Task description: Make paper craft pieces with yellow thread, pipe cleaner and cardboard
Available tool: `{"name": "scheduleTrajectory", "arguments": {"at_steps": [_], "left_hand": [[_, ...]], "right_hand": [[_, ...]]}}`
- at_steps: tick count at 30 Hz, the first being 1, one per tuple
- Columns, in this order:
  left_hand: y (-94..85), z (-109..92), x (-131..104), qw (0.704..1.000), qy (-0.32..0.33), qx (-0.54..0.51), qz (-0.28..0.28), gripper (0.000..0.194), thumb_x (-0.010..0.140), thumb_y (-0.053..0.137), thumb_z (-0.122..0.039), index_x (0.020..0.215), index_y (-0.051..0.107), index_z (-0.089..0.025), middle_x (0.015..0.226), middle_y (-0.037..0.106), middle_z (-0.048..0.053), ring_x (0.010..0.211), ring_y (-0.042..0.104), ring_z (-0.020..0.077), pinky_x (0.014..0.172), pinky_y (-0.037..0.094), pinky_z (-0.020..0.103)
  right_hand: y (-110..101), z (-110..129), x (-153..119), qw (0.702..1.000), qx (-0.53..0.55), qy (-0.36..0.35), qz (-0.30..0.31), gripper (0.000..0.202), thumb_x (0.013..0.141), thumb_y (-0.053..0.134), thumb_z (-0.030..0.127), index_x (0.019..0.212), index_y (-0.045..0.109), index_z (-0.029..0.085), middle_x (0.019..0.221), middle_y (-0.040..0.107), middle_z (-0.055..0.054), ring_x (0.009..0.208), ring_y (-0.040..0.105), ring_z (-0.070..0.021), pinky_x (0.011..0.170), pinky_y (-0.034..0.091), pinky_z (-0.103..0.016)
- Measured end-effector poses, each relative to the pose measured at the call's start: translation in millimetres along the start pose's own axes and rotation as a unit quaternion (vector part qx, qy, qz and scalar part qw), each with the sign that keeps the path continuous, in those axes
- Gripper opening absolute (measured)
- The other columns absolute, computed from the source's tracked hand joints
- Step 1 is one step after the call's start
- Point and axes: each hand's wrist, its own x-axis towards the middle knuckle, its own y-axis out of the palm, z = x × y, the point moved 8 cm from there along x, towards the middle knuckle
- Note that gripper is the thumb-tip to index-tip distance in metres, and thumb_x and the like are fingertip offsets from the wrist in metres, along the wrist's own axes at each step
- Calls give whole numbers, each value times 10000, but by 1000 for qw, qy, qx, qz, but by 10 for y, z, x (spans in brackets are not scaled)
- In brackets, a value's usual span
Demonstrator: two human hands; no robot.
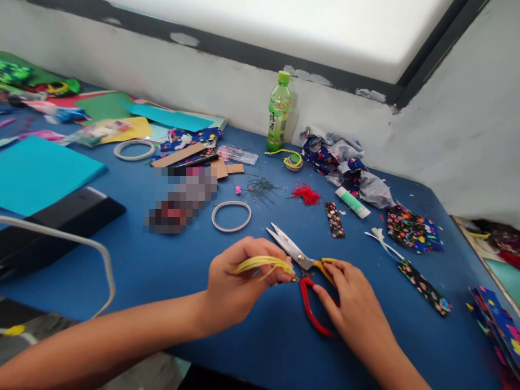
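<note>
A person's right hand [355,300] touches red-and-yellow-handled metal scissors [297,254] on a blue counter [170,265]; whether its grip is clenched cannot be told. The left hand [235,287] pinches thin yellow strands [262,262] in its grip beside the blades. Beyond lie a round whitish ring [231,230] and tangled red thread [305,194]; a green plastic bottle [278,111] stands near the pale wall [227,92].

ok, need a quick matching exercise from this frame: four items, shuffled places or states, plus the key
Column 1
1. scissors
2. strands
3. bottle
4. glue stick

Column 2
A. upright, by the wall
B. lying down, white and green
C. blades parted, right hand at the handles
D. yellow, in the left hand

Pairs: 1-C, 2-D, 3-A, 4-B
</note>
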Motion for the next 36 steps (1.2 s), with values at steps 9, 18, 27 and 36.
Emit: {"name": "scheduleTrajectory", "arguments": {"at_steps": [9,18,27,36], "left_hand": [[312,128,-207,987,-90,8,135,159,817,625,-65,924,646,-181,762,701,26,667,697,137,594,598,208],[344,326,-400,964,-219,-23,151,153,783,650,-50,788,573,-183,777,683,11,732,654,125,655,541,214],[19,-9,-46,992,-7,117,50,257,814,590,-97,1037,618,-222,1093,646,24,1084,568,172,1047,376,334],[452,289,-301,924,-163,151,312,83,840,623,-151,881,693,-167,784,724,1,730,670,111,686,514,179]], "right_hand": [[-390,541,-145,949,302,-81,-23,422,886,463,540,1134,553,211,1061,683,-73,1029,635,-195,890,506,-316],[-502,500,-76,924,359,-76,-106,72,830,578,157,860,637,188,657,689,11,607,617,-114,592,489,-226],[-553,524,-63,931,333,-101,-110,106,780,589,88,799,644,176,599,662,22,509,558,-90,570,473,-234],[-441,534,-38,928,357,-90,-61,117,779,561,82,763,624,180,583,630,35,516,512,-83,592,461,-227]]}}
